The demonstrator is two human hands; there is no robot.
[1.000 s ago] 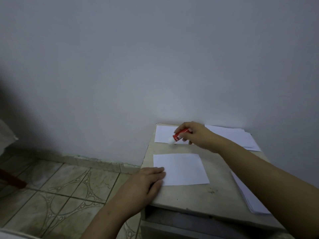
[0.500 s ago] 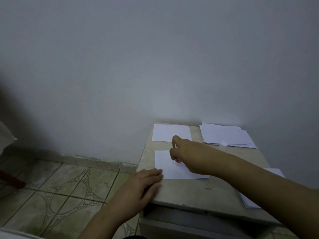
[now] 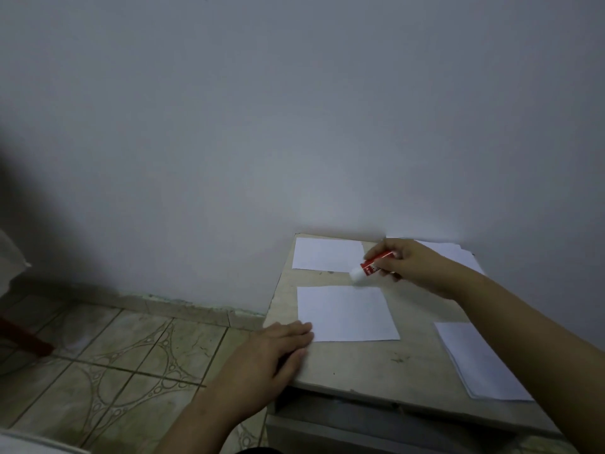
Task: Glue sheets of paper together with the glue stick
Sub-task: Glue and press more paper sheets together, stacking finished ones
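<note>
Since a moment ago, my right hand (image 3: 415,267) has pulled back off the middle sheet (image 3: 347,312) and now pinches the glue stick (image 3: 373,267) just beyond that sheet's far edge. Nearest me, my left hand (image 3: 271,352) lies flat, fingers straight, pinning the sheet's near left corner, I judge so it won't slide. Beyond it, the stick's long axis slants, white end down-left toward the sheet.

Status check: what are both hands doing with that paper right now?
Left hand flat, pressing the middle white paper sheet. Right hand gripping the red glue stick, white tip at sheet's far edge. Nothing blocking.
</note>
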